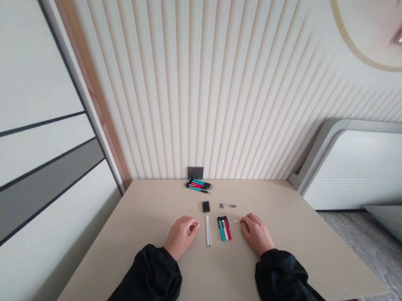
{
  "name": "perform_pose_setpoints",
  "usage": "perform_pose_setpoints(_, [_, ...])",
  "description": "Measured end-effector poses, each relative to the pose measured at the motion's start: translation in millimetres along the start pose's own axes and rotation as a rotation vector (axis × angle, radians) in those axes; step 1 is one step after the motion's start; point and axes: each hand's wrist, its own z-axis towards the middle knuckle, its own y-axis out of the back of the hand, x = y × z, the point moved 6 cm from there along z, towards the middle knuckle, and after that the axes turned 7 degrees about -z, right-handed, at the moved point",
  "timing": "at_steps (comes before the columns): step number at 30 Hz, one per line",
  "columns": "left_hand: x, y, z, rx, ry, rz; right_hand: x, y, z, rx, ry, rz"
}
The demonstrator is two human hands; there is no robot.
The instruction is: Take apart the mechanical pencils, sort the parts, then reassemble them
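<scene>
My left hand (pixel 181 237) is closed in a pinch, left of the thin white rods (pixel 208 232), which look like pen refills. Whatever its fingertips hold is too small to make out. My right hand (pixel 257 234) rests on the table with curled fingers, its fingertips beside tiny clear pieces (pixel 235 220); what they grip, if anything, is hidden. Between the hands lie teal, white and red pen barrels (pixel 224 228) with dark clips. Farther back are short black grip sleeves (pixel 206 206) and small metallic parts (pixel 233 205).
A pile of teal, red and black pens (pixel 199 185) lies at the back of the beige table (pixel 216 281). Behind it sits a dark box (pixel 195 172) against the ribbed wall. A white cabinet stands left; a bed headboard (pixel 368 163) stands right.
</scene>
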Motion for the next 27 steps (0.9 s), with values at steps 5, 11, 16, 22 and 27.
perform_pose_setpoints(5, [1.9,1.4,-3.7,-0.004,0.007,-0.009,-2.4,-3.4,0.7,-0.022,0.016,0.034])
perform_pose_setpoints(11, [6.1,-3.3,-2.3,0.026,0.013,-0.035,-5.4,-3.9,3.3,-0.018,-0.001,0.090])
perform_pose_setpoints(16, [4.8,-5.3,-0.1,0.051,0.000,-0.042,-6.0,-5.1,5.2,0.003,-0.004,0.098])
perform_pose_setpoints(22, [3.2,-4.3,1.0,0.042,-0.005,-0.032,-8.7,-9.1,6.3,0.041,-0.019,0.152])
perform_pose_setpoints(27, [2.1,-6.3,1.8,0.060,-0.015,-0.021,-8.9,-13.0,7.2,0.058,0.004,0.192])
